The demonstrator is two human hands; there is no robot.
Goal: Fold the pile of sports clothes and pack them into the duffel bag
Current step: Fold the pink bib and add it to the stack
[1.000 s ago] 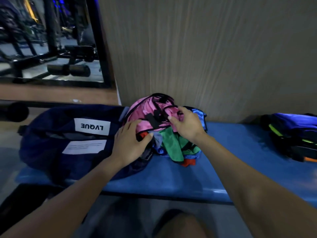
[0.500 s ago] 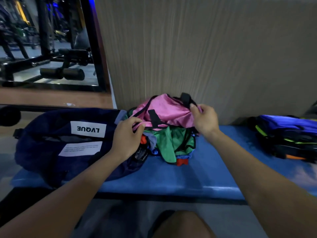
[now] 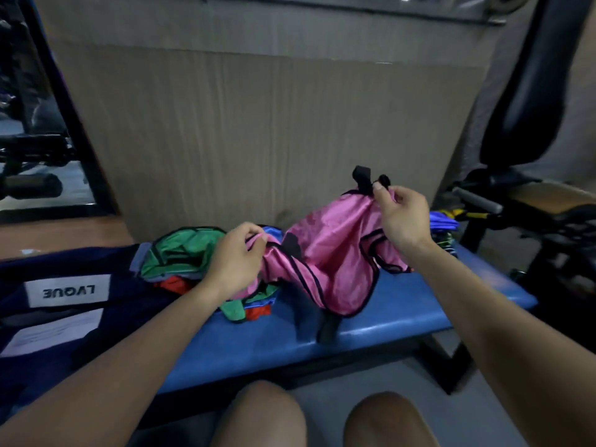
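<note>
On the blue bench (image 3: 403, 321), spread between both hands: pink bib (image 3: 329, 253) with black trim, raised on the right, lower hem drooping to the padding. Right hand (image 3: 401, 217) pinching its top edge by the black strap; left hand (image 3: 235, 259) gripping the opposite edge. Just left, pile of clothes (image 3: 183, 256), green on top. Far left, navy duffel bag (image 3: 67, 304), touching the pile.

The duffel bag (image 3: 64, 317) bears a white patch (image 3: 67, 290) reading "LVQUE".
</note>
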